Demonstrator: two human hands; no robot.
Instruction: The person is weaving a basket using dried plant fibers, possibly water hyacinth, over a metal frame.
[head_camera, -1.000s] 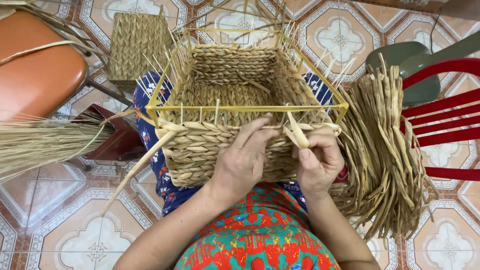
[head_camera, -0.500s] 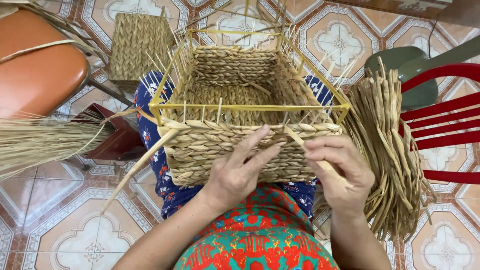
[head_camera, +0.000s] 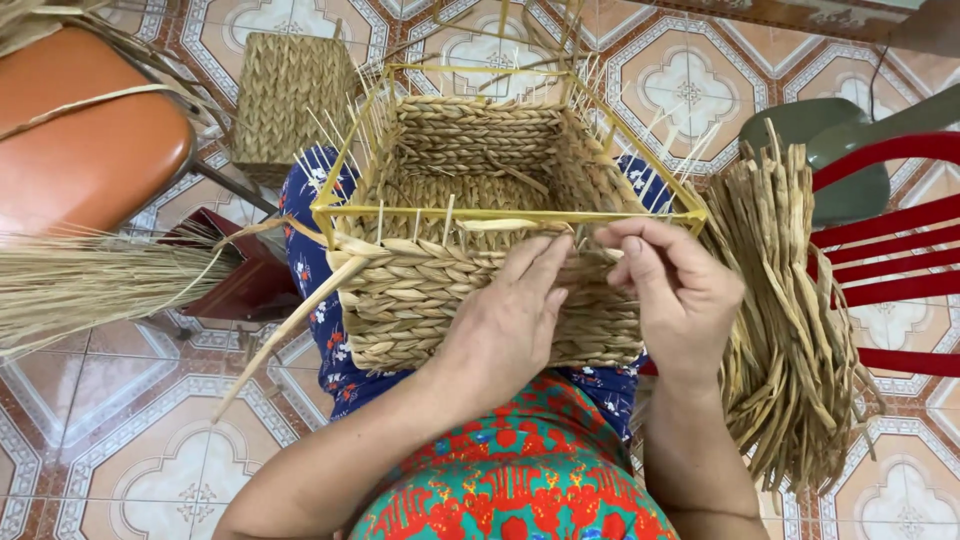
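Basket: half-woven basket (head_camera: 480, 290) at frame centre, on the lap.
Left hand (head_camera: 505, 330): flat on the basket's front wall, fingers spread.
Right hand (head_camera: 680, 295): grip pinching a straw strand (head_camera: 590, 240) at the rim.
Straw bundle (head_camera: 790, 320): right of the basket.

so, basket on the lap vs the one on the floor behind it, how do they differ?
The lap basket is unfinished: a yellow frame and thin upright stakes rise bare above its weave, and a loose strand trails off its left corner. The floor basket shows no frame or stakes. The lap basket lies under the left hand and right hand; the floor basket stands untouched on the tiles. It also looks smaller, though it is farther away. Both are woven of the same tan fibre.
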